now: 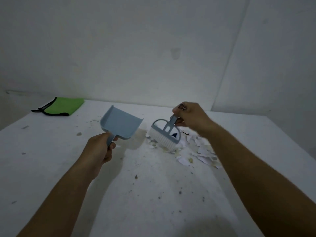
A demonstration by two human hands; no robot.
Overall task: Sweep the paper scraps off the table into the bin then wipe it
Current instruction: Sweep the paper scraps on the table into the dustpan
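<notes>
My left hand point(100, 147) grips the handle of a light blue dustpan point(120, 124), which is lifted off the white table point(68, 168) with its open mouth tilted up and away from me. My right hand point(189, 117) grips the handle of a small blue brush point(165, 134) with white bristles. The bristles touch the left edge of a heap of torn white paper scraps point(196, 151) lying right of centre. The dustpan is to the left of the brush, a short gap between them. No bin is in view.
A folded green cloth point(63, 106) with black trim lies at the table's far left corner. Small dark specks and stains dot the tabletop. A white wall rises just behind the table's far edge. The table's right edge runs diagonally at the right.
</notes>
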